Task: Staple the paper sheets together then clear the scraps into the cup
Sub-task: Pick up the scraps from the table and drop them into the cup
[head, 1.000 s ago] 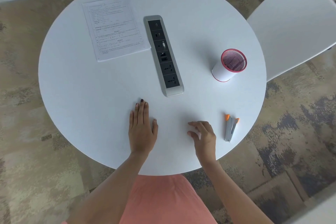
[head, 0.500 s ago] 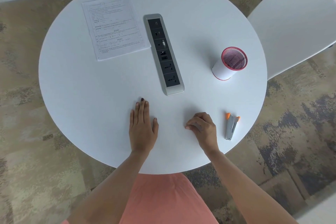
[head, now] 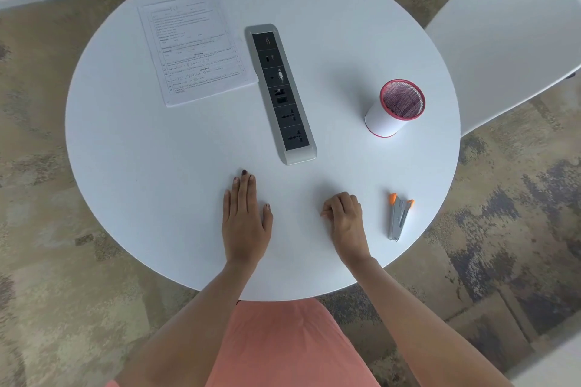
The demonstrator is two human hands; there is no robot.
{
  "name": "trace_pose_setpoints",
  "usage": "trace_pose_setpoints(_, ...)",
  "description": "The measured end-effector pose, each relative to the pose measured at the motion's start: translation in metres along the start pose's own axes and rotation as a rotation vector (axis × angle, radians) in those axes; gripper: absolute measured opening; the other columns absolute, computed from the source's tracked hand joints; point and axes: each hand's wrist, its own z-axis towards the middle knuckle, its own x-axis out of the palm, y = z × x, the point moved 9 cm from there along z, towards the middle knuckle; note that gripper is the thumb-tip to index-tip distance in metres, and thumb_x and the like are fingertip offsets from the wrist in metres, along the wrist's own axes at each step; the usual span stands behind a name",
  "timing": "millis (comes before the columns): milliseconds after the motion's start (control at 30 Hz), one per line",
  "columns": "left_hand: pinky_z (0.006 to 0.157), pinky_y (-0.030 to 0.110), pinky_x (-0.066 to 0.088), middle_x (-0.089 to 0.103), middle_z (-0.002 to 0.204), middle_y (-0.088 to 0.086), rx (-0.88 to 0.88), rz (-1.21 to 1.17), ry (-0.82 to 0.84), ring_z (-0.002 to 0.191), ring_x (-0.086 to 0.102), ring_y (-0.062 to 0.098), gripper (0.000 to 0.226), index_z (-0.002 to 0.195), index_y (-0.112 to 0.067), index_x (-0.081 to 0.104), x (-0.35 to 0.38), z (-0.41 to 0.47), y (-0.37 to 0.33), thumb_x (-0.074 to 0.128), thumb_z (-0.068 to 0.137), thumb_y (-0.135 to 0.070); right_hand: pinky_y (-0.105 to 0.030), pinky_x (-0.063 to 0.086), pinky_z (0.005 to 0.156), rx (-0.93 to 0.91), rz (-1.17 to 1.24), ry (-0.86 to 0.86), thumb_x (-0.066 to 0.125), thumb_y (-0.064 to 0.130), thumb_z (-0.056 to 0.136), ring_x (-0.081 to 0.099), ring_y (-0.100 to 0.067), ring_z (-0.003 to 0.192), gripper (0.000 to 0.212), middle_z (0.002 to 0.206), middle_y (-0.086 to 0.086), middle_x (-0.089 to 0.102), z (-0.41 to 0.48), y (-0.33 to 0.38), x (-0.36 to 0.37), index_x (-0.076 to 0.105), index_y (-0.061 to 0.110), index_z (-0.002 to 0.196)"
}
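Printed paper sheets (head: 195, 47) lie in a stack at the far left of the round white table (head: 157, 166). A white cup with a red mesh rim (head: 394, 110) stands upright at the right. A grey stapler with orange tips (head: 398, 217) lies near the front right edge. My left hand (head: 245, 217) rests flat on the table, fingers together, holding nothing. My right hand (head: 344, 214) is curled with its fingertips pinched against the tabletop, just left of the stapler; I cannot see anything between the fingers.
A long grey power-socket strip (head: 281, 91) runs down the table's middle between the sheets and the cup. White chairs (head: 509, 25) stand at the right and at the back. Patterned carpet surrounds the table.
My right hand has curled its spread fingers into a loose fist and slid slightly forward on the table. The left hand, sheets, cup and stapler have stayed put.
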Motion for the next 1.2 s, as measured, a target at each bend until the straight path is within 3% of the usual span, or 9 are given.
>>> trace_pose_setpoints(133, 0.124, 0.038, 0.013, 0.021, 0.163, 0.006, -0.003, -0.003, 0.002, 0.151, 0.017, 0.02, 0.061, 0.153, -0.006, 0.026, 0.0, 0.0, 0.0, 0.036, 0.098, -0.03, -0.021, 0.035, 0.065, 0.113, 0.131, -0.023, 0.047, -0.018, 0.077, 0.045, -0.019, 0.071, 0.023, 0.081, -0.004, 0.05, 0.006, -0.012, -0.009, 0.052, 0.003, 0.083)
trace_pose_setpoints(300, 0.125, 0.037, 0.011, 0.021, 0.163, 0.006, -0.003, 0.001, 0.004, 0.151, 0.015, 0.02, 0.061, 0.153, -0.006, 0.025, -0.001, 0.0, 0.0, 0.032, 0.098, -0.032, -0.009, 0.03, 0.057, 0.252, 0.191, -0.239, 0.048, -0.021, 0.079, 0.044, -0.008, 0.065, 0.022, 0.076, -0.011, 0.058, 0.034, -0.03, -0.05, 0.053, 0.0, 0.082)
trace_pose_setpoints(500, 0.125, 0.037, 0.011, 0.021, 0.163, 0.006, -0.001, 0.001, 0.01, 0.151, 0.017, 0.02, 0.061, 0.153, -0.006, 0.025, 0.0, 0.001, 0.0, 0.034, 0.098, -0.03, -0.021, 0.031, 0.06, 0.277, 0.133, -0.601, 0.054, -0.006, 0.081, 0.054, -0.02, 0.066, 0.01, 0.076, -0.008, 0.064, 0.092, -0.045, -0.126, 0.059, 0.003, 0.081)
trace_pose_setpoints(633, 0.125, 0.038, 0.012, 0.022, 0.163, 0.007, -0.001, 0.006, 0.009, 0.151, 0.018, 0.021, 0.06, 0.153, -0.006, 0.026, 0.0, 0.0, -0.001, 0.033, 0.098, -0.03, -0.031, 0.035, 0.056, 0.407, 0.075, -0.725, 0.054, 0.006, 0.079, 0.059, -0.023, 0.069, 0.009, 0.076, -0.002, 0.068, 0.121, -0.068, -0.158, 0.06, 0.011, 0.082)
trace_pose_setpoints(733, 0.124, 0.038, 0.013, 0.023, 0.162, 0.007, 0.002, 0.006, 0.004, 0.151, 0.019, 0.021, 0.06, 0.152, -0.005, 0.027, -0.002, 0.0, -0.002, 0.032, 0.098, -0.03, -0.025, 0.028, 0.054, 0.479, 0.054, -0.72, 0.056, 0.007, 0.079, 0.059, -0.021, 0.069, 0.009, 0.078, -0.001, 0.071, 0.139, -0.082, -0.172, 0.064, 0.01, 0.083)
trace_pose_setpoints(933, 0.124, 0.037, 0.012, 0.023, 0.162, 0.007, -0.001, 0.008, 0.01, 0.151, 0.019, 0.021, 0.06, 0.152, -0.005, 0.026, -0.001, 0.0, -0.002, 0.031, 0.098, -0.031, -0.027, 0.033, 0.054, 0.462, 0.082, -0.623, 0.041, -0.001, 0.067, 0.057, -0.023, 0.063, 0.03, 0.07, -0.009, 0.069, 0.162, -0.091, -0.173, 0.068, 0.007, 0.074)
trace_pose_setpoints(1000, 0.124, 0.037, 0.012, 0.023, 0.162, 0.007, 0.0, 0.01, 0.011, 0.151, 0.019, 0.021, 0.06, 0.152, -0.005, 0.026, -0.001, 0.0, -0.002, 0.031, 0.098, -0.031, -0.029, 0.038, 0.059, 0.443, 0.05, -0.565, 0.047, -0.001, 0.074, 0.061, -0.024, 0.071, 0.026, 0.078, -0.011, 0.071, 0.168, -0.094, -0.166, 0.072, 0.007, 0.079)
trace_pose_setpoints(1100, 0.125, 0.037, 0.011, 0.022, 0.163, 0.006, -0.003, 0.008, 0.01, 0.151, 0.018, 0.021, 0.06, 0.153, -0.006, 0.026, -0.002, 0.0, -0.002, 0.031, 0.098, -0.031, -0.026, 0.034, 0.068, 0.445, -0.014, -0.519, 0.053, 0.006, 0.084, 0.06, -0.034, 0.087, 0.021, 0.095, -0.016, 0.069, 0.17, -0.099, -0.158, 0.074, 0.007, 0.088)
trace_pose_setpoints(1200, 0.125, 0.037, 0.011, 0.022, 0.163, 0.006, -0.004, 0.015, 0.01, 0.151, 0.018, 0.02, 0.06, 0.153, -0.006, 0.025, -0.002, 0.0, -0.002, 0.031, 0.098, -0.031, -0.027, 0.035, 0.072, 0.435, -0.019, -0.526, 0.055, 0.008, 0.085, 0.058, -0.037, 0.087, 0.02, 0.097, -0.021, 0.065, 0.167, -0.098, -0.157, 0.073, 0.006, 0.09)
